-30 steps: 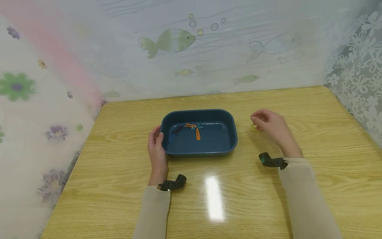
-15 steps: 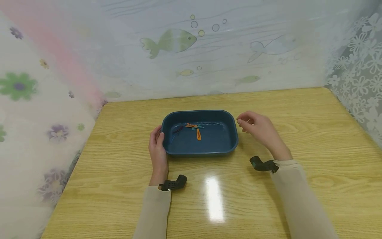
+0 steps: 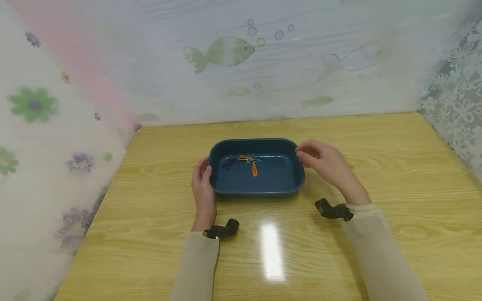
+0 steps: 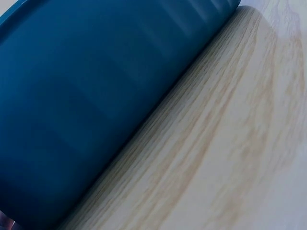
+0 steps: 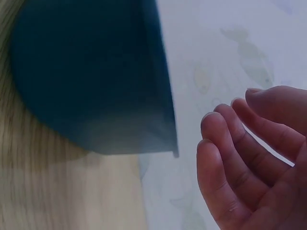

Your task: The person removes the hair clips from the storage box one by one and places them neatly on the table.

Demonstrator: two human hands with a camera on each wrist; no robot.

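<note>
A dark blue plastic tub [image 3: 260,182] stands on the table. My left hand [image 3: 203,188] holds its left end, thumb by the rim and fingers along the outer wall. Its outer side [image 4: 86,96] fills much of the left wrist view. Inside lie several snap hair clips: an orange clip [image 3: 255,169], another orange clip [image 3: 245,158], a teal clip [image 3: 257,160] and a dark purple clip [image 3: 229,163]. My right hand [image 3: 324,161] is beside the tub's right rim, fingers loosely bent. In the right wrist view, nothing shows between those fingers [image 5: 235,163] and the thumb.
The wood-grain table [image 3: 150,200] backs onto a wall [image 3: 286,79] with fish drawings. Just right of my right hand, small pinkish and yellow bits show on the tabletop, mostly hidden. Black wrist cameras sit on both wrists.
My right hand has moved left, from beside a yellow clip on the table to the tub's right rim. My left hand stays on the tub. The head view has shifted slightly.
</note>
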